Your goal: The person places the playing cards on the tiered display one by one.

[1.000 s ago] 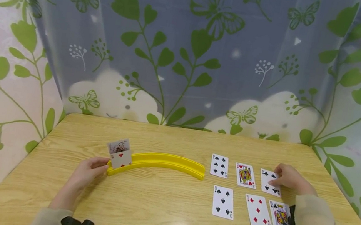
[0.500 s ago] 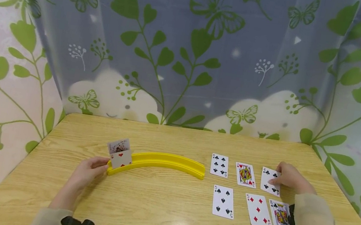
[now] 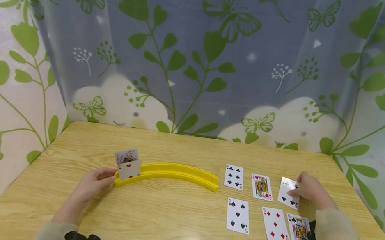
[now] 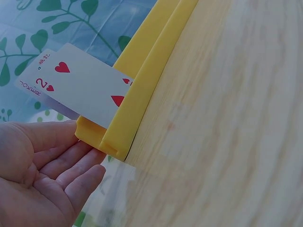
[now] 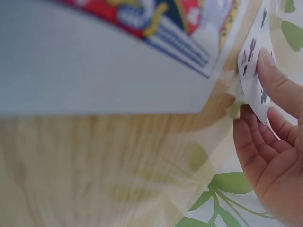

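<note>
My left hand (image 3: 95, 184) holds the left end of a yellow curved card holder (image 3: 181, 171); in the left wrist view, its fingers (image 4: 71, 163) lie against that end. Upright in the holder's groove stand a two of hearts (image 4: 83, 80) and, behind it, a joker (image 4: 29, 85). At the right, my right hand (image 3: 312, 191) pinches a four of clubs (image 3: 286, 194) by its right edge. The right wrist view shows the thumb on the card's face and fingers behind it, with the card (image 5: 255, 61) tilted up.
Face up on the wooden table (image 3: 161, 231) lie a six of clubs (image 3: 234, 177), a jack of hearts (image 3: 261, 187), a five of spades (image 3: 238, 215), a five of diamonds (image 3: 275, 225) and a king (image 3: 299, 231) partly under the right wrist. A patterned curtain (image 3: 202, 55) hangs behind.
My right hand has moved slightly up and away with the four of clubs, which shifted a little right and now tilts. The left hand and card holder stay in place.
</note>
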Demonstrator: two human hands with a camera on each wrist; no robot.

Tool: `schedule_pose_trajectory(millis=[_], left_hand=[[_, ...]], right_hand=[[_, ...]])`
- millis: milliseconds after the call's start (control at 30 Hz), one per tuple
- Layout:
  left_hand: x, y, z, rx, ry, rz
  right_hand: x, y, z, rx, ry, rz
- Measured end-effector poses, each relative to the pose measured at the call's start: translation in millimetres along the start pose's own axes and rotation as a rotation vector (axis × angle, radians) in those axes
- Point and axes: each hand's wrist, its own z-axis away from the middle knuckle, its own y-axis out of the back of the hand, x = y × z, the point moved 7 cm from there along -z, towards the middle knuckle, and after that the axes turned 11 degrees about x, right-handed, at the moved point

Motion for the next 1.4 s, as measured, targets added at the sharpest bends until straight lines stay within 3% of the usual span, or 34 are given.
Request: schedule_pose_trajectory(millis=[167,433,867,1400], left_hand=[[0.9,0.5,0.2,0.003,-0.006,-0.007],[0.6,0.6,0.1,0.004,-0.011,-0.016],[1.1,0.0,0.2,0.002,-0.018,-0.021],[-0.3,0.3,-1.0,0.001,-0.02,-0.019]], right_hand=[[1,4,1.6,0.045,-0.01,-0.056],[-1,17,7.4,0.145,0.046,-0.111],[0,32,21.6,0.224,0.007,-0.233],[-7,42,36.1,0.33,0.023,-0.258]])
